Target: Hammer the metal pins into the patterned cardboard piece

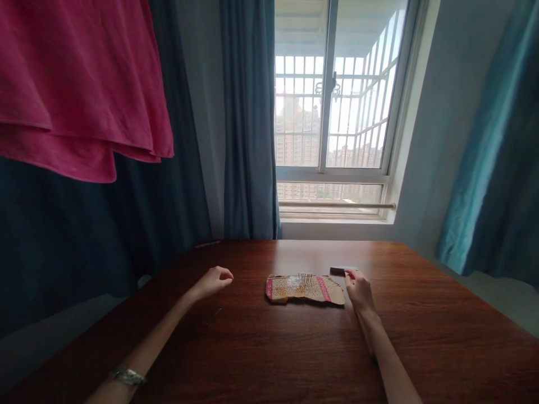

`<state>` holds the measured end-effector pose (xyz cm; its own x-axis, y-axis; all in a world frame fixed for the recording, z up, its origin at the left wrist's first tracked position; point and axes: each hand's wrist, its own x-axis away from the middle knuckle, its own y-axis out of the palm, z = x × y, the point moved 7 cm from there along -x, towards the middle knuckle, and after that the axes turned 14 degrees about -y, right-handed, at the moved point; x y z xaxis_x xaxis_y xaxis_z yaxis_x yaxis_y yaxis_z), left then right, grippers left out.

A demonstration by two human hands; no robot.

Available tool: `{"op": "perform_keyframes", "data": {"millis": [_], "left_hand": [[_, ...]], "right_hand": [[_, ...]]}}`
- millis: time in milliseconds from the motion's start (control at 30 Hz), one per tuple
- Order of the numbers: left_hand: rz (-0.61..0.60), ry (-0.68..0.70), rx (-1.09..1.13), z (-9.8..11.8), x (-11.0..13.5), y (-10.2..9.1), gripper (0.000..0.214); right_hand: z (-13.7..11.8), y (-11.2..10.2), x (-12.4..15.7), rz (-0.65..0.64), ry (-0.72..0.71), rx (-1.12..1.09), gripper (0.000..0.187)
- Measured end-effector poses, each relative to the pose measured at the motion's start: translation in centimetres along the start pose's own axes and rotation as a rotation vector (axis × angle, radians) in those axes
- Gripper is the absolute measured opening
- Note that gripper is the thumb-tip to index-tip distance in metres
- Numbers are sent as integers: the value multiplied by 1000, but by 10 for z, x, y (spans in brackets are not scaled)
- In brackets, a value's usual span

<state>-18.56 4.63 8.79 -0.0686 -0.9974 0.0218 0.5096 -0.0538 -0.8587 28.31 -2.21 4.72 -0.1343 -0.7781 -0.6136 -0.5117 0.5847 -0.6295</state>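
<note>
A flat, torn piece of cardboard (pixel 309 292) with pink bands and many small dots lies on the table. Several thin dark pins (pixel 305 278) stand upright from its far edge, and more line its far right side. Left of it, my left hand (pixel 215 280) hovers close to the tabletop, fingers curled in, with nothing visible in them. A thin dark stick-like piece (pixel 213 317) lies below that hand. My right hand (pixel 360 289), just right of the cardboard, has its fingertips pinched at the end of a small dark block (pixel 337 271); whether they grip it is unclear.
The brown wooden table (pixel 261 353) reaches to the wall under a barred window (pixel 330 112). Blue curtains (pixel 250 123) hang beside it, and a pink towel (pixel 80 84) hangs at upper left. Another small thin item (pixel 208 244) lies at the table's far left edge.
</note>
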Motion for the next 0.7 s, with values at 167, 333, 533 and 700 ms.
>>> {"op": "perform_keyframes", "data": {"millis": [167,333,533,700], "left_hand": [[-11,-140,-116,-58,22,1,20],[-98,-155,-129,-55,39,19,21],[-102,-121,-203,-45,38,32,11],[-52,-63,-376,-40,36,38,12]], "right_hand": [[-17,6,0,7,-111,-126,32],[-25,6,1,-7,-170,-129,31],[-29,7,2,-73,-168,-114,29],[-30,11,5,-94,-161,-109,29]]}}
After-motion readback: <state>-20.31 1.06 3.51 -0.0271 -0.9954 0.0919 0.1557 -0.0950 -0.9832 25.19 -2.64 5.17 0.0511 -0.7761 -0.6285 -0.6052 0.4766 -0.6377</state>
